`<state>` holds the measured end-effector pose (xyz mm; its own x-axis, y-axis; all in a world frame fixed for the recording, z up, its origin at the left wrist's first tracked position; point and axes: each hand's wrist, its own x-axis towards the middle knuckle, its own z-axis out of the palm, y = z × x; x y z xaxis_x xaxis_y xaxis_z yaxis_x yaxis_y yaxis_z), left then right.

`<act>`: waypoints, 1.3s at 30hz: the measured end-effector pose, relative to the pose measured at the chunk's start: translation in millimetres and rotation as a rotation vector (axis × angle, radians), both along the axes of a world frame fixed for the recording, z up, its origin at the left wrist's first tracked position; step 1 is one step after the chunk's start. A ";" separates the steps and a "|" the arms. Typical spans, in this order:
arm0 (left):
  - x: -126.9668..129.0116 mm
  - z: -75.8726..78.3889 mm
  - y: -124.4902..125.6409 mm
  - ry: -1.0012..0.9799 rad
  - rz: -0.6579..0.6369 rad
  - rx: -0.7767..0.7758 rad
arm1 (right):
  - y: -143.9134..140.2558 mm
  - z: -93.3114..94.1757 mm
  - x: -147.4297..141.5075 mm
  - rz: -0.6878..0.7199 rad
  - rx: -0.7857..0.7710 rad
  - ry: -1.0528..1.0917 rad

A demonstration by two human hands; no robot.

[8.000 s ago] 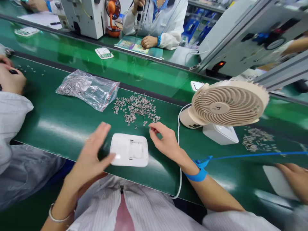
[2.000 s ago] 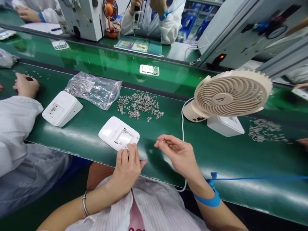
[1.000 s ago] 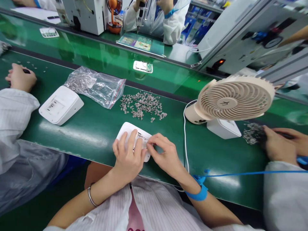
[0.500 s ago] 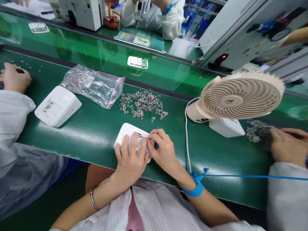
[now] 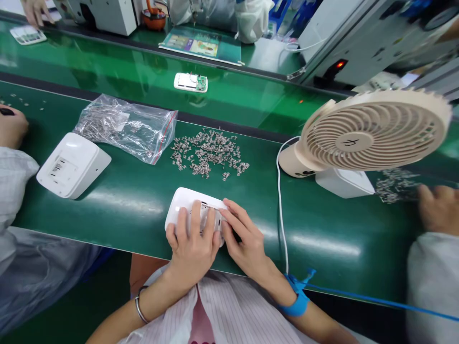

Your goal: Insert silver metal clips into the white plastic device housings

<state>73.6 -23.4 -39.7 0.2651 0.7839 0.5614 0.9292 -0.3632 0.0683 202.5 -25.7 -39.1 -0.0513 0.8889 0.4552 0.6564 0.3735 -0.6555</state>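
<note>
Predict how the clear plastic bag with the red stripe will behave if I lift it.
The clear plastic red-striped bag looks floppy, given its creases. It would probably hang lopsided, since the small silvery metal parts inside bunch toward one end.

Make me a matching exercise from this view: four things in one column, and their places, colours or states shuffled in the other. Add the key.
Column one
1. left hand
2. central pile of metal parts
3. plastic bag
4. fan

Column two
A. beige, with a round grille
B. lying loose on the green table
C. clear, with a red line near one end
D. fingers spread over the white housing

Right pairs: 1-D, 2-B, 3-C, 4-A
</note>
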 end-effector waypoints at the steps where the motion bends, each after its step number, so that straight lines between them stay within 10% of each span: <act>1: 0.0 -0.4 -0.1 -0.001 -0.002 -0.002 | -0.7 -1.2 -0.4 -0.002 0.010 -0.018; 27: 4.6 8.2 -1.2 0.042 0.002 -0.120 | 4.2 7.0 4.4 0.070 0.043 -0.296; 39: 2.8 -5.5 -8.8 -0.083 0.070 0.025 | 18.2 8.0 5.2 -0.097 -0.225 0.159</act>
<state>76.4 -32.2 -45.2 0.1620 0.7844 0.5987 0.9439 -0.3001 0.1377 207.7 -7.5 -31.1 0.0954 0.9657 0.2413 0.5646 0.1472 -0.8121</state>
